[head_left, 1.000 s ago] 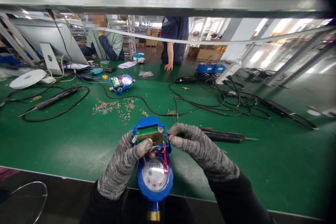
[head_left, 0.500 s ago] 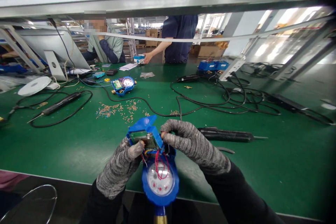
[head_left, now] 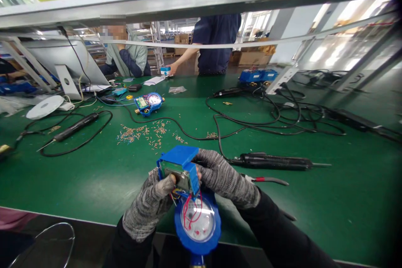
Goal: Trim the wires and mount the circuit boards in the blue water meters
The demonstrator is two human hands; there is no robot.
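Note:
A blue water meter (head_left: 198, 222) with a round clear dial sits at the table's front edge, close to me. Above its dial, a green circuit board with a display (head_left: 177, 173) is tilted up under a blue plastic cover (head_left: 179, 155). Red wires (head_left: 188, 213) loop from the board down over the dial. My gloved left hand (head_left: 150, 201) grips the board's left side, thumb on its face. At the right side of the cover, my gloved right hand (head_left: 224, 178) is closed around the housing; its fingertips are partly hidden behind the blue plastic.
To the right lie a black electric screwdriver (head_left: 276, 161) and red-and-grey handled pliers (head_left: 266, 180). Loose screws (head_left: 135, 134) are scattered beyond the hands. Another open meter (head_left: 149, 104) lies farther back, near cables and a monitor (head_left: 65, 63). Two people are across the table.
The blue cover has swung down flatter over the circuit board. My right hand has lowered slightly and wraps around the housing. The pliers' red handle has come into view.

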